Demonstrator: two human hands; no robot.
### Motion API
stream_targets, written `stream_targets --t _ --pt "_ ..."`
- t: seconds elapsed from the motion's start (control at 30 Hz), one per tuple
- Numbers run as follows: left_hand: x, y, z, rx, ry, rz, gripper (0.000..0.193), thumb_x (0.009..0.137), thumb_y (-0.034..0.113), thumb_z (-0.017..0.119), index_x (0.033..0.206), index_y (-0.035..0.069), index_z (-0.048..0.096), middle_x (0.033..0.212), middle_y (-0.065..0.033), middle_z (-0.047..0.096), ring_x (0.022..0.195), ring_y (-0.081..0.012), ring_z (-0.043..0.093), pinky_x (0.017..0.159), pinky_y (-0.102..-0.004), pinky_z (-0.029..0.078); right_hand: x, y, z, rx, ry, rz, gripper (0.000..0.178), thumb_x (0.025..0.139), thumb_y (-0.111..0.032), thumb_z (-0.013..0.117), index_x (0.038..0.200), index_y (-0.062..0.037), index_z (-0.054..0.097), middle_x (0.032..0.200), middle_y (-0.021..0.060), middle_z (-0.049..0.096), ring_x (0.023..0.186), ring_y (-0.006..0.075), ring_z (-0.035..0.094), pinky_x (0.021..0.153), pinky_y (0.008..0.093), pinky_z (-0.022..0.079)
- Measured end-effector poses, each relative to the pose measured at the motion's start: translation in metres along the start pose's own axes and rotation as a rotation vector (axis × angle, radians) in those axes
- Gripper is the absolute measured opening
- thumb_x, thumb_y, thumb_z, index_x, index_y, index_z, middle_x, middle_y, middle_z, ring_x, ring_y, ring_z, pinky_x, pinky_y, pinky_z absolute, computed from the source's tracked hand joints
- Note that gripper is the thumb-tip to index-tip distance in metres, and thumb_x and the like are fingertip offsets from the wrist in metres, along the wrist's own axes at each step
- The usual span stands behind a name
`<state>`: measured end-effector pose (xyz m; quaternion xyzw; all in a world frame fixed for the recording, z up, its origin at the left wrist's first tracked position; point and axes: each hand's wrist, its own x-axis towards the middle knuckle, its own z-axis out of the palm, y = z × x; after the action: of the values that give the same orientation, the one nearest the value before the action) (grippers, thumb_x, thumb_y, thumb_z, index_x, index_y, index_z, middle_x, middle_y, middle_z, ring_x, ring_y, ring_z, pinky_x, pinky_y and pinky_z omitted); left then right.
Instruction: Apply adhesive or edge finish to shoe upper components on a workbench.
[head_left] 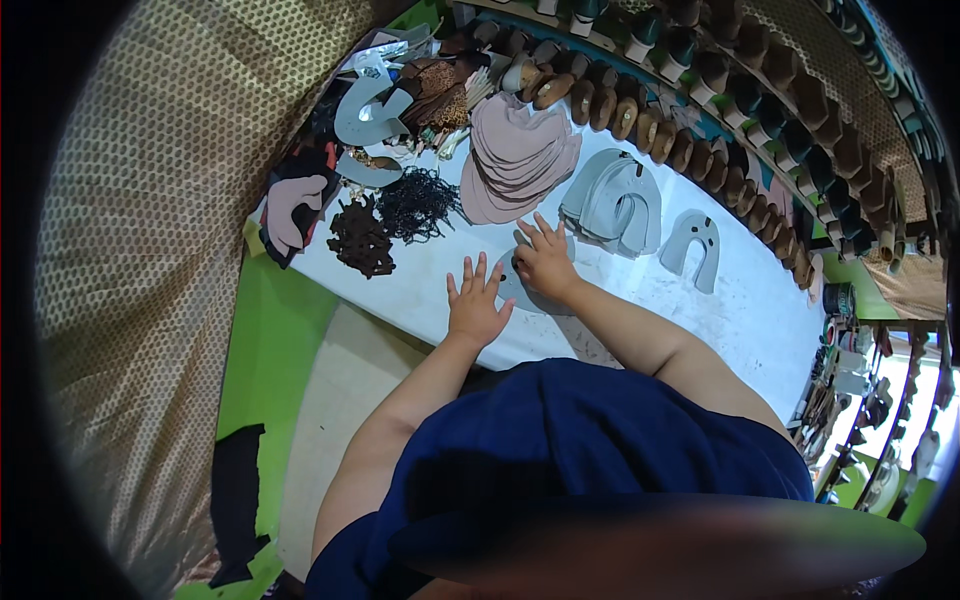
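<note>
On the white table, a grey U-shaped shoe-upper piece lies under my hands, with a small dark spot near its left edge. My left hand is open beside that edge, fingers spread, holding nothing. Over the same piece is my right hand; its thumb and forefinger come together in a pinch while other fingers stretch out. Whatever sits in the pinch is too small to make out. A stack of similar grey pieces rests just beyond, and a single grey piece with dark spots lies farther right.
Pink cut pieces are stacked at the back. Dark brown strips and a tangle of black cords lie left of them. Shoe lasts line the table's far edge, below shelves of more lasts. A patterned curtain hangs at left.
</note>
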<state>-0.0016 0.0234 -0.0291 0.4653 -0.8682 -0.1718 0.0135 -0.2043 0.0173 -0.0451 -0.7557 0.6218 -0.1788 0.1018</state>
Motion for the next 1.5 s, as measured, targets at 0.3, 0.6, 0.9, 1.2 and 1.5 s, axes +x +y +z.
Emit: stream_targets --t 0.3,0.6,0.9,1.2,1.5 --pt "-0.002 -0.007 0.008 -0.060 0.059 -0.009 0.078 0.090 0.043 0.061 0.152 0.005 0.035 0.165 -0.0182 0.015 0.152 -0.0364 0.012 0.118 -0.0603 0.004 -0.036 0.024 0.001 -0.085 0.044 -0.194 0.042 0.081 -0.022 0.066 0.123 -0.0270 0.068 0.152 0.0080 0.043 0.146 0.0344 0.030 0.112 0.0687 0.020" --pt "-0.006 -0.003 0.003 -0.044 0.062 -0.046 0.072 0.090 0.041 0.061 0.149 0.004 0.041 0.165 -0.0199 0.012 0.153 -0.0369 0.008 0.118 -0.0608 0.003 -0.037 0.017 -0.006 -0.040 0.050 -0.164 0.040 0.081 -0.027 0.063 0.121 -0.0294 0.071 0.152 0.0088 0.044 0.146 0.0335 0.030 0.115 0.0644 0.020" --pt "0.001 -0.005 -0.001 -0.269 0.176 -0.043 0.045 0.087 0.031 0.068 0.125 0.008 0.063 0.164 -0.0238 0.009 0.151 -0.0470 0.004 0.118 -0.0612 0.005 -0.028 0.028 -0.018 -0.173 -0.066 -0.307 0.043 0.086 -0.038 0.061 0.127 -0.0266 0.067 0.157 0.0082 0.035 0.150 0.0336 0.020 0.112 0.0728 0.015" --pt "0.023 0.017 0.002 -0.344 0.259 -0.263 0.017 0.085 0.027 0.072 0.086 0.010 0.077 0.163 -0.0246 0.016 0.150 -0.0488 0.000 0.118 -0.0614 0.003 -0.027 0.041 -0.015 -0.094 -0.191 -0.357 0.050 0.091 -0.046 0.057 0.137 -0.0266 0.059 0.161 0.0057 0.030 0.152 0.0315 0.016 0.113 0.0728 0.010" --pt "0.048 0.036 -0.025 -0.428 0.098 -0.422 0.018 0.089 0.027 0.068 0.086 0.012 0.078 0.163 -0.0198 0.020 0.151 -0.0453 -0.001 0.116 -0.0648 0.001 -0.009 0.049 -0.012 -0.179 -0.231 -0.540 0.053 0.091 -0.043 0.056 0.138 -0.0189 0.056 0.161 0.0030 0.031 0.152 0.0302 0.017 0.112 0.0738 0.014"
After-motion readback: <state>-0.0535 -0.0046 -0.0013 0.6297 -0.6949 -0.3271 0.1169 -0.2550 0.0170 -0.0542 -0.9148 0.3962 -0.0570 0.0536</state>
